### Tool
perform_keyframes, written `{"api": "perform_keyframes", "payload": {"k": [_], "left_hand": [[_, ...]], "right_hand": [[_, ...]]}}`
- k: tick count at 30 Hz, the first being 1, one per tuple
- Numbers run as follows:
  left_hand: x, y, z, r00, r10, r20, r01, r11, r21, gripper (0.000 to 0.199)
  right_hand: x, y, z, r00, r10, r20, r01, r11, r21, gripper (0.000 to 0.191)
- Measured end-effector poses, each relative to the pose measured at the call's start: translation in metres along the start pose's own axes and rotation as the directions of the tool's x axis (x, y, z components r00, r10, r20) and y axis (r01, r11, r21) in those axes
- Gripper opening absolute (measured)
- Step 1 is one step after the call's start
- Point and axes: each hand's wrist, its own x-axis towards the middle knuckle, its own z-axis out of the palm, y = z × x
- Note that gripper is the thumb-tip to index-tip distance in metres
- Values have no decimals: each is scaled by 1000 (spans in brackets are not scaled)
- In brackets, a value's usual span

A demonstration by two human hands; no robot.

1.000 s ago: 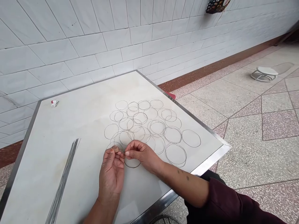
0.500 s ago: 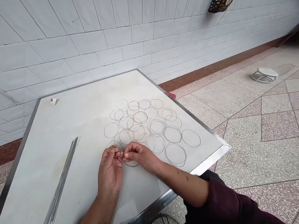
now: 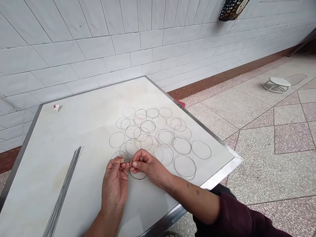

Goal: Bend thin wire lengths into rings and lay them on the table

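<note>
My left hand [image 3: 115, 184] is closed, palm turned up, with a small tan block [image 3: 121, 160] held under the thumb. Just to its right, my right hand [image 3: 150, 166] pinches a thin wire between thumb and forefinger. The fingertips of both hands nearly meet, and the wire runs between them. A dark wire ring [image 3: 138, 179] shows partly below my right fingers; whether it is held or lies on the table I cannot tell. Beyond the hands, many thin wire rings [image 3: 211, 151] lie spread and overlapping. A bundle of straight wires [image 3: 63, 191] lies left of my left hand.
The white table [image 3: 86, 121] has a metal edge and stands against a tiled wall [image 3: 93, 47]. A small red and white object [image 3: 57, 107] sits at its far left. On the floor at right is a low round stool [image 3: 276, 85]. A dark patterned bag [image 3: 232, 10] hangs on the wall.
Both hands stay nearly in place, with the same grips on the block and the wire. The view has tilted slightly. More of the ring below my right hand shows.
</note>
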Motion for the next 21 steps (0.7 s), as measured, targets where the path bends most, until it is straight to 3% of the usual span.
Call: {"api": "perform_keyframes", "payload": {"k": [12,17,21], "left_hand": [[1,2,0,998,-48,-27,50,997,67,13],[0,3,-1,999,-40,0,39,997,71,17],[0,3,0,999,-46,1,46,997,56,19]], "right_hand": [[-2,-2,-4,999,48,20,-46,996,-75,40],[-3,-4,-5,1000,3,-22,-4,999,-51,36],[-3,-4,-6,998,-45,-40,39,989,-141,39]]}}
